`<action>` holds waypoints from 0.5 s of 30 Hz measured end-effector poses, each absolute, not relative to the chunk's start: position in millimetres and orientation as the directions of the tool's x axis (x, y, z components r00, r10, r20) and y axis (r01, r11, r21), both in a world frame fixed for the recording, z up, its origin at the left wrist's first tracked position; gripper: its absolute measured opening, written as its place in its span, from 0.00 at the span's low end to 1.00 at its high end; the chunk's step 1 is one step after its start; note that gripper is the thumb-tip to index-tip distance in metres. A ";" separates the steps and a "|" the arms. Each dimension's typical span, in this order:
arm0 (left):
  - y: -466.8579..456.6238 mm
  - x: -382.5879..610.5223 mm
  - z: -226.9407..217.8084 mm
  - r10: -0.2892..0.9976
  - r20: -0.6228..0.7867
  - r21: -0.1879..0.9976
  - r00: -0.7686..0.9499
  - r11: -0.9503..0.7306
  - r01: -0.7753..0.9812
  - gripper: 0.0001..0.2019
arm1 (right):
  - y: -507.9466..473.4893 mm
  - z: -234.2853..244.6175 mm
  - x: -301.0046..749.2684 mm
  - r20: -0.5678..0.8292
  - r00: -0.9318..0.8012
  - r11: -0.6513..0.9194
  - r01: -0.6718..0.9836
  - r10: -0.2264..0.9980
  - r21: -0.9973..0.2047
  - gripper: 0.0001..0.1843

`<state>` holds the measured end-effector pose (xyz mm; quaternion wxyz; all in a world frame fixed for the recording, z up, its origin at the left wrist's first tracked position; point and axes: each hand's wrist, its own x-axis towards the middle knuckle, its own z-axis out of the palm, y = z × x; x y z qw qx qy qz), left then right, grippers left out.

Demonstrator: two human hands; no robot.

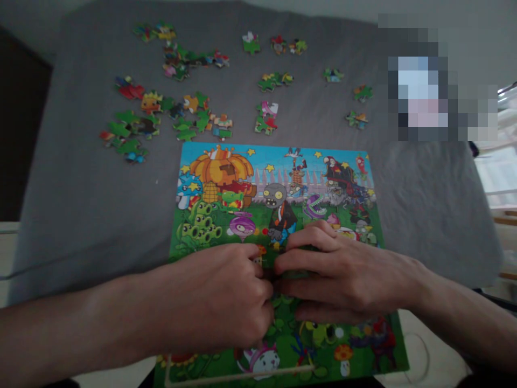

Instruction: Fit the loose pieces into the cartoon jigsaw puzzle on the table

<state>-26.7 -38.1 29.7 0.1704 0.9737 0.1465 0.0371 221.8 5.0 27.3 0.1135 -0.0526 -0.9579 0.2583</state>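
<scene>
Curling over the green-and-blue rectangular cartoon jigsaw (278, 210), bare left hand (242, 296) and right hand (339, 275) nearly meet; any grip, can't tell; light, level pressure suits best.

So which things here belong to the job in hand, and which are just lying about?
Job:
puzzle
left hand and right hand, over it
loose puzzle pieces beyond it

Apparently just surroundings:
grey cloth beneath
wood-toned bars, right edge

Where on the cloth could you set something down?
The cloth is bare right of the puzzle, above the right forearm, and left of the puzzle, between loose pieces and left forearm. Crowded: upper left, with pieces; mid-puzzle, under both hands.
</scene>
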 end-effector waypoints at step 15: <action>-41.0 -32.4 27.3 0.268 -0.040 0.326 0.962 -0.907 0.267 0.08 | 5.5 27.3 221.8 0.193 -0.968 0.856 0.040 0.162 -0.515 0.12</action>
